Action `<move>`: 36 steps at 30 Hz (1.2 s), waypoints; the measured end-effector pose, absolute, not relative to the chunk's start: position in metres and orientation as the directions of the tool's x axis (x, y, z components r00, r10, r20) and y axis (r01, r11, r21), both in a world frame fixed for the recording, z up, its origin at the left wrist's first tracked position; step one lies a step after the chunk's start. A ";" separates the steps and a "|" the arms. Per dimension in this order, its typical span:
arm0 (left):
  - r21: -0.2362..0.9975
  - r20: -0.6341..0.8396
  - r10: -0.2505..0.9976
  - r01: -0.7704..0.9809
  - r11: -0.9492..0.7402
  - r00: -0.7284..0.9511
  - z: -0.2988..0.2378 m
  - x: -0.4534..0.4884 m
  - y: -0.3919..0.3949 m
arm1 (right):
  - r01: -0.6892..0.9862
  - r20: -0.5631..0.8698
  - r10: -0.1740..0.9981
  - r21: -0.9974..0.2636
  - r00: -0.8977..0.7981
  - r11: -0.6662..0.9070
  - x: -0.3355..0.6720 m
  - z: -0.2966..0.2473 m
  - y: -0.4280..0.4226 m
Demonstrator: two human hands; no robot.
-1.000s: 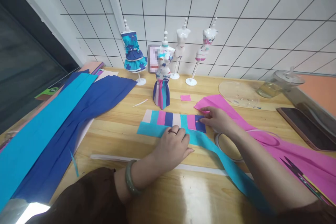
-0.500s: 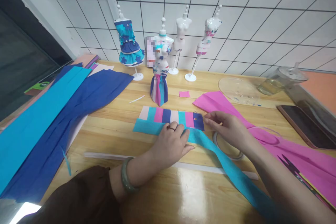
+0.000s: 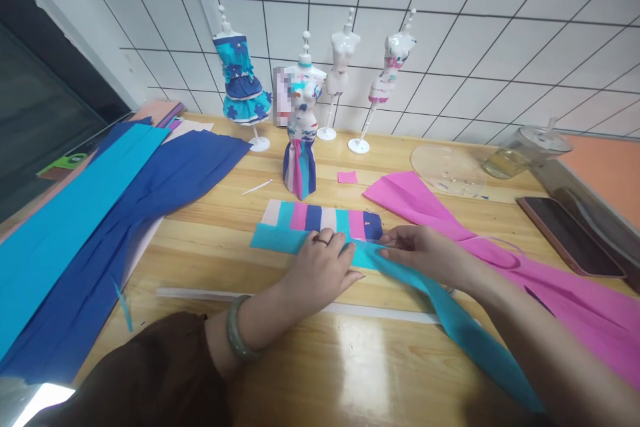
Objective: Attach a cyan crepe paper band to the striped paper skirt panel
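Observation:
A striped panel (image 3: 313, 217) of pink, turquoise, magenta, navy and pale pieces lies on the table before me. Along its lower edge runs a long turquoise crepe paper strip (image 3: 280, 238), which trails off to the lower right. My left hand (image 3: 320, 267) presses down on this strip with bent fingertips, its thumb held apart. At the panel's right end, my right hand (image 3: 420, 253) takes the strip's upper edge between thumb and fingers. Just behind the panel stands a small mannequin (image 3: 303, 103) in a striped skirt (image 3: 300, 170).
Three more mannequins, one in a blue ruffled dress (image 3: 240, 80), stand along the tiled wall. Blue crepe paper (image 3: 165, 173) covers the left side, magenta paper (image 3: 480, 253) the right. A phone (image 3: 570, 233), a lidded cup (image 3: 520, 150) and a white strip (image 3: 200, 293) lie around.
My right hand has moved from the panel's right edge down and left onto the turquoise strip. The tape roll and scissors are now mostly hidden behind my right arm and the strip.

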State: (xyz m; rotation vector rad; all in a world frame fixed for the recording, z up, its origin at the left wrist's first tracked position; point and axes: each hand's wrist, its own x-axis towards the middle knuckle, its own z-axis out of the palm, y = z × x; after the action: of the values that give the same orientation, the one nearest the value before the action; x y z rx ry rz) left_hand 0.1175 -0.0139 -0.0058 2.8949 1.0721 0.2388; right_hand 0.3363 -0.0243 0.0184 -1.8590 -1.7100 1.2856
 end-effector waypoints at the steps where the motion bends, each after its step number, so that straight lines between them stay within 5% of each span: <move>1: 0.094 0.129 0.649 0.642 -0.761 0.750 -0.006 0.117 -0.014 | 0.676 -0.406 0.908 -0.698 -0.102 -0.236 0.339 0.019 -0.024; 24: 0.098 0.152 0.655 0.648 -0.755 0.740 -0.006 0.120 -0.015 | 0.924 -0.138 0.990 -0.382 -0.026 -0.030 0.342 0.007 -0.031; 36: 0.093 0.146 0.681 0.676 -0.731 0.717 -0.009 0.125 -0.016 | 0.899 -0.167 0.985 -0.423 0.046 -0.113 0.343 0.004 -0.033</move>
State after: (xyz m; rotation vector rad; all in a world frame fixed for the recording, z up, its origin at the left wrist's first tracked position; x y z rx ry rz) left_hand 0.1247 -0.0156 -0.0092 2.8801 1.1381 0.2650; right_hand 0.3426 -0.0330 0.0043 -2.1132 -1.9420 0.6211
